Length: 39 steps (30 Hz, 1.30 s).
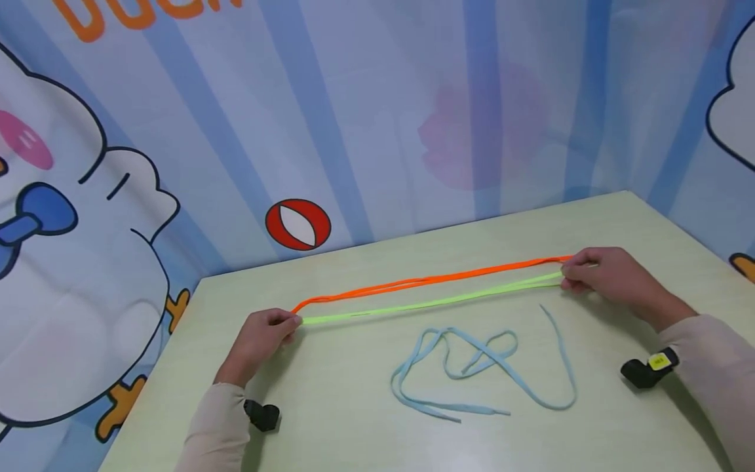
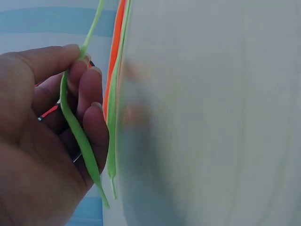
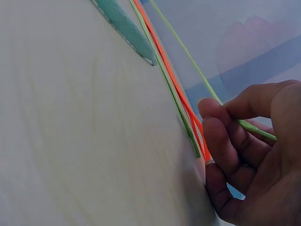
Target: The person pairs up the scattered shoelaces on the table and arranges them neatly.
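A flat yellow-green shoelace [image 1: 436, 304] stretches between my two hands. In the head view my left hand [image 1: 265, 334] pinches one end at the left. The left wrist view shows it between thumb and forefinger, with its tip hanging past the curled fingers [image 2: 91, 99]. At the right, my right hand [image 1: 616, 282] pinches the other end; its tail crosses the palm in the right wrist view. A second green strand [image 3: 175, 101] lies on the table. Just behind runs an orange shoelace [image 1: 425, 281], doubled, its ends near both hands.
A light blue shoelace [image 1: 478, 409] lies in loose loops on the pale table [image 1: 342, 406], nearer me. Behind the table hangs a printed cloth [image 1: 383, 118] with cartoon figures. A black wrist device [image 1: 262, 416] is on the left sleeve, another [image 1: 645, 372] on the right.
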Tool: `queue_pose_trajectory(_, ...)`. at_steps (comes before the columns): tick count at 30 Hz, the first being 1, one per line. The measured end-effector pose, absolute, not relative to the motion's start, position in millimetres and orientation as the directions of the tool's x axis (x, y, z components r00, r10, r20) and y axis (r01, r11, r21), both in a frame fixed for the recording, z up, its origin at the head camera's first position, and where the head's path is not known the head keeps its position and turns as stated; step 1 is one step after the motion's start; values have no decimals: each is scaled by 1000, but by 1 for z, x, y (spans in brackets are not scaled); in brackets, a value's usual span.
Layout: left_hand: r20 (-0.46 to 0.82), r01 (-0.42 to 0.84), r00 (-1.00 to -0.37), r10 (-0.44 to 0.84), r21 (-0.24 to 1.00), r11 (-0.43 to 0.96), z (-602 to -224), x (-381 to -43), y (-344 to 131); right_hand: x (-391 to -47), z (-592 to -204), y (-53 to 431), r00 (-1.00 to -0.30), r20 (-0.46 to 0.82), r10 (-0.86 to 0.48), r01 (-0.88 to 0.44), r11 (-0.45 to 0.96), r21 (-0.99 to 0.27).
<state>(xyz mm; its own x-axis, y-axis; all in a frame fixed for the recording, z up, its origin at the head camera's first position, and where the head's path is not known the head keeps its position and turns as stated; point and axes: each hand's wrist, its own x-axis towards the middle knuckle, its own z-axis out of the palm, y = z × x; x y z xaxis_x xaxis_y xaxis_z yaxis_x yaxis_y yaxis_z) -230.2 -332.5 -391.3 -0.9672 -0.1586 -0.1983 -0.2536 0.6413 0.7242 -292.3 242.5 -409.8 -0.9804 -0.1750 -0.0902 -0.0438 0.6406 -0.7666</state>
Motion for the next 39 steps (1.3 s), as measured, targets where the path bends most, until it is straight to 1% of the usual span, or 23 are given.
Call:
queue_pose_trajectory(4, -233, -288, -957, -172, 710, 643, -386, -228, -335, -292, -410, 240, -979, -71, -193, -74, 653, -753)
queue_pose_trajectory(13, -244, -302, -952, -184, 665, 683, -387, -231, -340, -290, -411, 243, -981, -70, -181, -69, 663, -745)
queue_pose_trajectory(19, -219, -301, -953, -209, 618, 726, -390, -232, -344, -287, -411, 244, -980, -58, -188, -85, 669, -738)
queue_pose_trajectory(26, -211, -331, -943, -256, 608, 722, -393, -234, -348, -288, -413, 243, -980, -51, -194, -100, 691, -716)
queue_pose_trajectory(39, -169, -332, -943, -286, 529, 781, -395, -236, -345, -288, -412, 238, -981, -32, -189, -119, 734, -669)
